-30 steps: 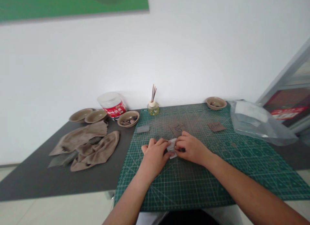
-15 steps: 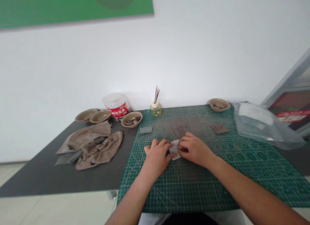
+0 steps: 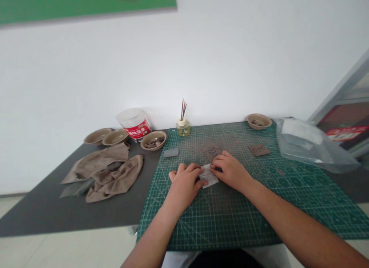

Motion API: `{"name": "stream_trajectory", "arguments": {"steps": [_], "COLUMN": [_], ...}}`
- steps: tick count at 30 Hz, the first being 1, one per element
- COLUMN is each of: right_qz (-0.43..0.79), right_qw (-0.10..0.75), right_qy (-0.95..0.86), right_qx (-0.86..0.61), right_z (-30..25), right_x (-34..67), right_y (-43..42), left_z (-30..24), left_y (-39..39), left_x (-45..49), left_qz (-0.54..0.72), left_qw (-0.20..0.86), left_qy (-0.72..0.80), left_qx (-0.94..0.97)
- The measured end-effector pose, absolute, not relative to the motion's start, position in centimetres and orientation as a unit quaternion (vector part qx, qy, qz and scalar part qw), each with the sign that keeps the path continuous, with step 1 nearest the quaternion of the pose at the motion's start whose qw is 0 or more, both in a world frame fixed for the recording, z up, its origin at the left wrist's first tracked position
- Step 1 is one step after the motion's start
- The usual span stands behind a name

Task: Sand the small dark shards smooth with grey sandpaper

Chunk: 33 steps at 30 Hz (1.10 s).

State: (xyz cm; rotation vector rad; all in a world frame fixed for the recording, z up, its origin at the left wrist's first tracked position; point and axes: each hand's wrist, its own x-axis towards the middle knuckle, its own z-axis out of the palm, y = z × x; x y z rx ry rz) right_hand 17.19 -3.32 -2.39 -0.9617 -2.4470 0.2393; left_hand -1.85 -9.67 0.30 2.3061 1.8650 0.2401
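On the green cutting mat [image 3: 230,222], a small white sheet [image 3: 210,179], paper or cloth, lies between my hands with thin dark lines or creases across it. My left hand [image 3: 185,183] grips its left side, thumb at the lower edge and index finger at the upper. The curled fingers of my right hand [image 3: 230,170] pinch the sheet's upper right edge; whether something small is also between them I cannot tell. Just beyond lies a brown scrap [image 3: 211,150] with blue writing, partly behind my right hand.
Brown cloths [image 3: 115,179] lie left on the dark table. Behind them stand brown bowls [image 3: 154,140] and a plastic jar [image 3: 134,125]. A reed diffuser [image 3: 183,127], a grey rectangle [image 3: 171,152], another marked scrap [image 3: 258,149], a bowl [image 3: 258,122] and a plastic bag [image 3: 314,145] surround the mat's far area.
My right hand has shifted slightly up the sheet, so more of its lower right part shows. My left hand keeps its hold. The whole view has shifted a little.
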Motion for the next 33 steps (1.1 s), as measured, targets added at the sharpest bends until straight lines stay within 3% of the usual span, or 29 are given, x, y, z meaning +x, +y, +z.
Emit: {"name": "stream_trajectory", "arguments": {"steps": [14, 21, 29, 33], "right_qz": [0.136, 0.18, 0.194, 0.197], "right_qw": [0.24, 0.434, 0.49, 0.509], "right_qy": [-0.914, -0.75, -0.714, -0.7], "right_qx": [-0.298, -0.466, -0.46, -0.461], "right_z": [-1.8, -1.1, -0.9, -0.9], "right_x": [17.1, 19.6, 19.6, 19.9], "right_y": [-3.7, -2.7, -2.8, -2.6], "left_z": [0.2, 0.7, 1.3, 1.7], "left_y": [-9.5, -9.2, -5.3, -5.2], "left_x": [-2.0, -1.7, -2.6, -2.9], "left_qz": [0.084, 0.082, 0.121, 0.142], "left_qw": [0.089, 0.117, 0.307, 0.328], "left_qy": [0.614, 0.578, 0.544, 0.514], "left_qx": [0.779, 0.803, 0.772, 0.78]}}
